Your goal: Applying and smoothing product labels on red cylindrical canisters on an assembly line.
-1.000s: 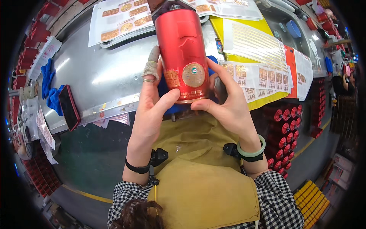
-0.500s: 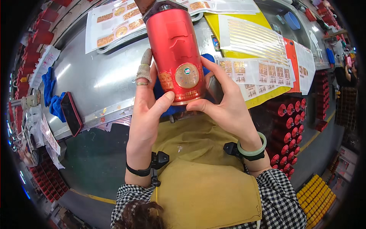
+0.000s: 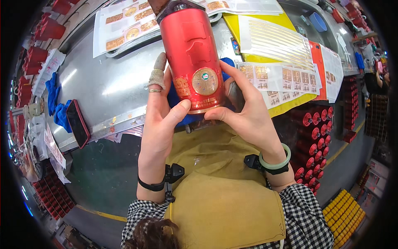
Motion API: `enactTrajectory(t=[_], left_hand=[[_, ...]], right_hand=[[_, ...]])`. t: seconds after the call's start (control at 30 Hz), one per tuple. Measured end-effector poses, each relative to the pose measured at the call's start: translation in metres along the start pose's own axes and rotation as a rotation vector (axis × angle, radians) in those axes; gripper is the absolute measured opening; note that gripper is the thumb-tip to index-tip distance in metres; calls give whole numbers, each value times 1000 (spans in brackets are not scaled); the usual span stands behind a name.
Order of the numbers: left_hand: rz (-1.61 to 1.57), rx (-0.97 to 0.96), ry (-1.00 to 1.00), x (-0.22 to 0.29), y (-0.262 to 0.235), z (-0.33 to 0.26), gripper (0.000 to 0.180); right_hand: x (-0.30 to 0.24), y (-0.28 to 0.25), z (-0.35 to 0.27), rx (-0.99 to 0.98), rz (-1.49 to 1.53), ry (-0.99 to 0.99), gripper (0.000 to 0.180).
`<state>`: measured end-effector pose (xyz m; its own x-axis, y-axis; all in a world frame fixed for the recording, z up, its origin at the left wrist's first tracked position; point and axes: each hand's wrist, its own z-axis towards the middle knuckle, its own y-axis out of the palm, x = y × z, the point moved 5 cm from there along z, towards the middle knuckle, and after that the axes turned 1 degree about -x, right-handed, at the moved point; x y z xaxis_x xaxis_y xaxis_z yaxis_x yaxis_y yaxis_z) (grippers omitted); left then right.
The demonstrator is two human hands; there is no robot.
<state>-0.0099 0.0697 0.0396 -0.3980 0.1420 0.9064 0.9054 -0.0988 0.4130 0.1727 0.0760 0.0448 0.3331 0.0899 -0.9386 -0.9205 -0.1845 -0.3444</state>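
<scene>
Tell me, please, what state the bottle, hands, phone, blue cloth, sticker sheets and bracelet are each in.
Red bottle, held between both hands, bottom end toward the person
Left hand, curved at the bottle's left side
Right hand, curved at its right side
Phone, screen dark
Blue cloth, crumpled
Sticker sheets, overlapping
Bracelet, worn

L hand (image 3: 156, 118): finger cover (image 3: 157, 74), grey tip, cream cuff, approx 11 o'clk; thin ring (image 3: 155, 90) at its 6.
L strap (image 3: 149, 186): blk, w/ blk clip (image 3: 174, 173), 7 o'clk; thin yel. cord (image 3: 171, 213).
R hand (image 3: 251, 114): pale grn bangle (image 3: 274, 165), 4 o'clk; R strap (image 3: 282, 170) blk.
Sleeves (image 3: 304, 211): B&W check, 4 & 7 o'clk.
Apron (image 3: 228, 211): mustard, stitched edge, 6 o'clk.
</scene>
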Motion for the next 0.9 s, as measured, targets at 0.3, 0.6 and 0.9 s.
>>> enactTrajectory(t=[0.3, 0.6, 0.9], left_hand=[[3, -55, -2, -3, -8, -4, 97], [101, -92, 34, -2, -9, -1, 99], [112, -91, 32, -6, -13, -2, 99]], right_hand=[[-2, 0, 0, -6, 10, 9, 97], [1, 0, 1, -23, 37, 55, 97], [0, 0, 1, -19, 27, 45, 97]])
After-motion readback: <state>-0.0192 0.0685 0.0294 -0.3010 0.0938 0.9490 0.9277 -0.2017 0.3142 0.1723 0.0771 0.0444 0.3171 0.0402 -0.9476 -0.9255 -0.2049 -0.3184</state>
